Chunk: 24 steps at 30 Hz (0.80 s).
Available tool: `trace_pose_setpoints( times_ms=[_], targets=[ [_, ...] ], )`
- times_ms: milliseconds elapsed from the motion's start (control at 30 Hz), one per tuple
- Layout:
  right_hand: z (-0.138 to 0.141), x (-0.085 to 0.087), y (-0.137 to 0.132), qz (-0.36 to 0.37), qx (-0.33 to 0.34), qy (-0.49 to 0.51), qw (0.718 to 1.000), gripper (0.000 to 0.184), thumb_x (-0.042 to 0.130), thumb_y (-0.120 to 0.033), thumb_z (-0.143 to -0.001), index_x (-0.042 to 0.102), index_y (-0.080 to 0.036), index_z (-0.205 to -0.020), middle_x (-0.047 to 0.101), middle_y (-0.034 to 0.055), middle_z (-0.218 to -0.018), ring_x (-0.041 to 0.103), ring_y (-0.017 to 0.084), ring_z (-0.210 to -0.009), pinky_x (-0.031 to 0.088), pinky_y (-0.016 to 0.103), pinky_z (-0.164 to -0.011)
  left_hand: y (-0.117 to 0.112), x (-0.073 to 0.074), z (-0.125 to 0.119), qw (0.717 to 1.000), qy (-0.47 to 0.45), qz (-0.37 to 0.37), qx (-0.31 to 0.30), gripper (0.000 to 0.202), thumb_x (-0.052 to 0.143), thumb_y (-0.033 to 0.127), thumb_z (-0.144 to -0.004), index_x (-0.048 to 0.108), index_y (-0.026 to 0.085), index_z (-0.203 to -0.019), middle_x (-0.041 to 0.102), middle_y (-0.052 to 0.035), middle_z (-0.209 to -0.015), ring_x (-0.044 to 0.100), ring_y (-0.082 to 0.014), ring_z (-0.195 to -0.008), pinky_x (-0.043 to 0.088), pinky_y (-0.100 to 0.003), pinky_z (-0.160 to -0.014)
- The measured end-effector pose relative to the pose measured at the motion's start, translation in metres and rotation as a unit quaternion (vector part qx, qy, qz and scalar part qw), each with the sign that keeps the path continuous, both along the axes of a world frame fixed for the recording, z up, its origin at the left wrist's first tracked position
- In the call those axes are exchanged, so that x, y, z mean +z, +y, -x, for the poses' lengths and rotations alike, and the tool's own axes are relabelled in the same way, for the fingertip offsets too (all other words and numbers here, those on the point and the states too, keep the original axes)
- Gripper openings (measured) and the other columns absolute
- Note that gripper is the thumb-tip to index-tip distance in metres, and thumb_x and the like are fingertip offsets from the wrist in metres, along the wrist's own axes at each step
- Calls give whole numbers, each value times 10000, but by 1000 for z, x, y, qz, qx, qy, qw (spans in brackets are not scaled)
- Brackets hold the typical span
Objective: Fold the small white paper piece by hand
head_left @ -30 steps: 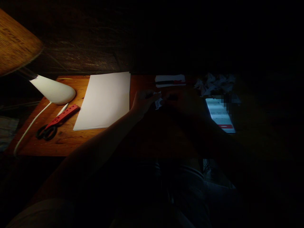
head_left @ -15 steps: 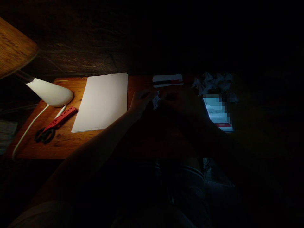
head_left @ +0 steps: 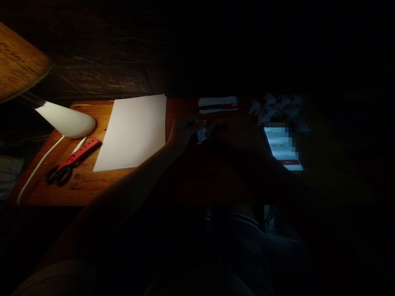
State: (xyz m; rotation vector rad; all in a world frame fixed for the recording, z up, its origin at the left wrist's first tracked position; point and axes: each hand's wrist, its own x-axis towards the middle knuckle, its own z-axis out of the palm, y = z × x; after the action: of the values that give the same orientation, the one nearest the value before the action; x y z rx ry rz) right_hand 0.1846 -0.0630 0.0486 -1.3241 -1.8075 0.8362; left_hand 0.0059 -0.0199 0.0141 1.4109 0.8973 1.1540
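Between my hands, above the dark middle of the wooden table, is a small folded piece of white paper (head_left: 202, 135) with dark creases or lines on it. My left hand (head_left: 182, 127) pinches it from the left, fingers closed at its upper edge. From the right, my right hand (head_left: 222, 126) has its fingertips against the paper's right side; this hand is in deep shadow and its fingers show only faintly. Just behind the hands lie white paper strips (head_left: 212, 100) with a dark and red slim tool (head_left: 226, 106) across them.
A stack of white sheets (head_left: 132, 131) lies left of my hands. Farther left are black-handled scissors (head_left: 63, 174) with a red patterned cover (head_left: 80, 152), and a lamp (head_left: 66, 121) with its cord. Rightward, a lit phone (head_left: 282, 148) sits before several folded white papers (head_left: 274, 107).
The small paper has turned and shifted slightly left and down between my fingers. My right fingers have moved a little; the things on the table stay put.
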Motion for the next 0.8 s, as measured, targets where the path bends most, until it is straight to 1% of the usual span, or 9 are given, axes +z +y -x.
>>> trace_pose_setpoints(
  times_ms=[100,200,267,400,567,700,800],
  targets=[
    [-3,-10,6,21,5,32,999,132,679,-91,-765,731,-200,-714,780,16,-831,723,179,-802,572,307,-795,1,1,0,1000,24,1,-9,257,779,239,-805,620,171,-615,544,32,-575,479,-85,-539,354,-231,-521],
    [-5,-20,11,20,12,55,998,105,681,-118,-758,744,-200,-740,782,21,-842,722,179,-798,570,313,-804,3,2,1,999,44,11,-14,215,816,220,-776,650,166,-649,581,27,-595,516,-92,-561,369,-231,-541],
    [-6,-23,13,14,20,64,998,97,677,-139,-767,752,-196,-744,777,20,-825,713,174,-788,562,306,-798,4,3,3,998,52,20,-20,197,833,205,-751,661,156,-668,609,20,-614,539,-96,-576,381,-227,-551],
    [-7,-26,14,7,32,65,997,84,697,-150,-768,745,-186,-708,756,12,-779,684,160,-745,537,278,-748,6,1,4,996,75,36,-39,172,813,200,-745,664,138,-687,634,11,-631,547,-93,-573,398,-217,-547],
    [-5,-29,15,11,9,94,995,53,737,-170,-757,748,-189,-709,744,7,-751,668,154,-705,525,262,-701,10,-4,6,994,93,16,-56,231,829,282,-736,658,131,-700,630,13,-636,536,-80,-567,379,-203,-531],
    [-5,-28,13,16,19,111,993,87,731,-229,-785,744,-197,-705,745,11,-758,669,161,-727,523,263,-690,13,-8,7,993,89,10,-76,237,830,305,-735,661,139,-727,627,13,-638,539,-82,-569,386,-207,-530],
    [-5,-29,14,6,16,111,994,125,738,-268,-795,728,-193,-696,725,12,-739,646,159,-716,510,268,-677,14,-11,7,993,88,12,-75,237,827,315,-741,665,143,-748,619,12,-640,543,-89,-570,384,-212,-521]
  ],
)
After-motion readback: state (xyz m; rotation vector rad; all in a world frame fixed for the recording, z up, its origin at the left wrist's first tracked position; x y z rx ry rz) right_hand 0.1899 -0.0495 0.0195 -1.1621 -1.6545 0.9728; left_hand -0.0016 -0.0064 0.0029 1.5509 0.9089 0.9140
